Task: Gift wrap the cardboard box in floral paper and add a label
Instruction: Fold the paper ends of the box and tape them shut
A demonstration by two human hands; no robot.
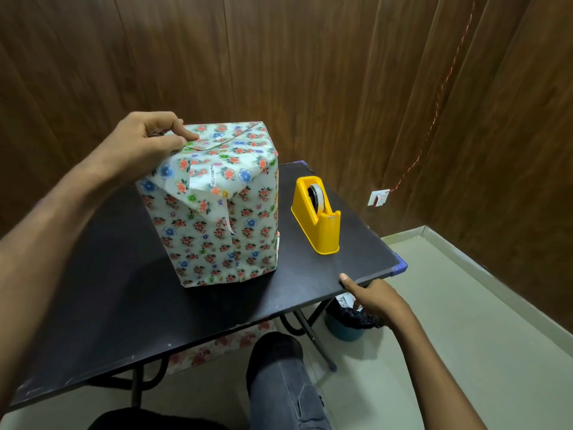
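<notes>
The box [217, 237] stands upright on the black table [108, 305], covered in white floral paper. On its top the paper flaps [217, 169] are folded over, and one flap with a strip of tape hangs loose down the front. My left hand [148, 141] pinches the paper at the top left corner of the box between thumb and forefinger. At the table's front right edge, my right hand [372, 299] has its thumb on the tabletop and its fingers curled under the edge. No label is visible.
A yellow tape dispenser [316, 212] stands on the table just right of the box. Under the table lie more floral paper [217, 346] and a blue bin [344, 327] with a black liner. My knee [279, 367] is below the front edge. Wood-panelled walls enclose the corner.
</notes>
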